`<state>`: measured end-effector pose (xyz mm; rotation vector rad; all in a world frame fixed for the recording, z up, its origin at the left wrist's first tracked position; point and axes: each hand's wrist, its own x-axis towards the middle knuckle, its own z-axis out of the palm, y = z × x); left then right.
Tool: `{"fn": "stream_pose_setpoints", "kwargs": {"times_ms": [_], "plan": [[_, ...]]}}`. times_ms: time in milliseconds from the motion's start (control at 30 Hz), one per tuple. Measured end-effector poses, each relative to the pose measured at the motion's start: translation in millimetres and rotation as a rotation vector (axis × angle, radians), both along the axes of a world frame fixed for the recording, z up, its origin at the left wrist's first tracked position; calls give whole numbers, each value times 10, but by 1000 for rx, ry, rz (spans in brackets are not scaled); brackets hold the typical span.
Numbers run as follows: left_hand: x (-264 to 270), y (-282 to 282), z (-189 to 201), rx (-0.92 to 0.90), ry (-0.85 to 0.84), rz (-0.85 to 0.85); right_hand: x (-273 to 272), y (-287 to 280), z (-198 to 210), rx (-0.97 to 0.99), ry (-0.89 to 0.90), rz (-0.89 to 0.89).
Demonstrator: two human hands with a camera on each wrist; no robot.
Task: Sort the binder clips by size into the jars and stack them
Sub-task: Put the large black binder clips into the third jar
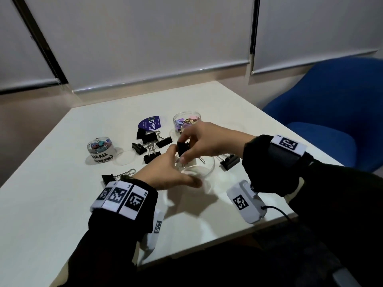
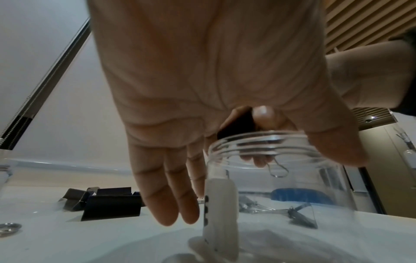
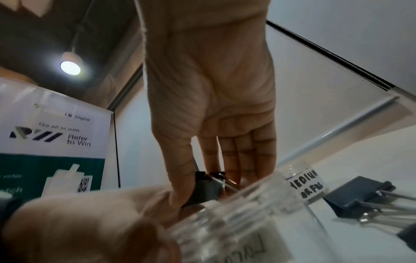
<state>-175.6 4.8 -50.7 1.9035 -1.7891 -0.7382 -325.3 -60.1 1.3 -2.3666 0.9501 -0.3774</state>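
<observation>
Left hand (image 1: 165, 172) closes thumb and fingers round the clear jar (image 1: 199, 172) standing on the table (image 1: 51, 204), steadying it. Right hand (image 1: 209, 139) pinches a large black binder clip (image 1: 182, 148) at the jar's mouth, which suggests the large size is now being loaded. The next move calls for release over the opening with the wire handles clearing the rim. Loose black clips (image 1: 152, 146) wait behind. The jar marked SMALL (image 1: 99, 149) and the farther jar (image 1: 186, 122) hold coloured clips. The clear jar's label is unreadable.

Clip pile (image 1: 150, 139) between left jar (image 1: 99, 150), right jar (image 1: 186, 123).
</observation>
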Motion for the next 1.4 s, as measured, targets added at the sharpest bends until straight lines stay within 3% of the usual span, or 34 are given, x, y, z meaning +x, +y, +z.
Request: {"fn": "stream_pose_setpoints", "kwargs": {"times_ms": [200,300,433,533,600,667,733,833,1033,1400], "plan": [[-11,4,25,35,11,13,7,84,-128,-255,296,-1],[-28,-7,12,48,-1,3,34,81,-278,-343,340,-8],[-30,-33,-5,78,-42,-15,-72,-7,-197,-189,172,-37],[-47,-35,23,52,-33,3,-315,-248,-79,-248,8,-219],[-90,-29,54,24,-38,-4,-515,-363,-89,-286,149,-289],[-132,-32,71,12,-40,-20,-656,-390,-182,-215,416,-248],[-150,-51,69,13,-29,-38,-708,-360,-288,-111,547,-194],[-164,-79,49,25,8,-55,-707,-361,-405,-92,520,-169],[-152,-95,12,60,83,-123,-660,-286,-518,-259,544,-157],[-200,-79,29,91,100,-182,-608,-213,-547,-252,518,-176]]}}
